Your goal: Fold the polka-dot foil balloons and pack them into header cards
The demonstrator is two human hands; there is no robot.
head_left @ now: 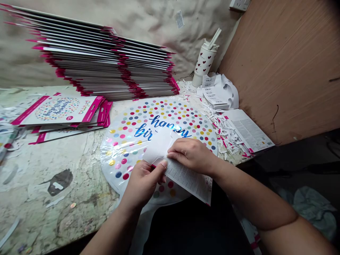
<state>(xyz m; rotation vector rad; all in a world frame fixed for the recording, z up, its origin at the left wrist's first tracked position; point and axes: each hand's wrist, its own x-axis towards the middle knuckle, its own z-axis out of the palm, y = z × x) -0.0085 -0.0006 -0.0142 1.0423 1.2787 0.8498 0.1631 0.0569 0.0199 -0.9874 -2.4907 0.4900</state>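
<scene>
Both hands are clamped on one printed packet (186, 179), which is held tilted over the near right part of the flat balloon (170, 108), the landmark here. The left hand (148, 177) grips its edge, thumb on top, while the right hand (190, 153) pinches close by at the white flap (159, 143); the close grip probably steadies the thin card at the fold. The balloon lies flat with its lettering up, perhaps because it spreads too wide to stand. Behind it rises a tall stack of packets (114, 67), likely piled there to spare working room. Left of it sits a smaller pile (62, 111), seemingly within easy reach. To its right are paper scraps (228, 132) and a label roll (221, 90), with a cup (204, 62) behind, on the same surface (87, 170).
</scene>
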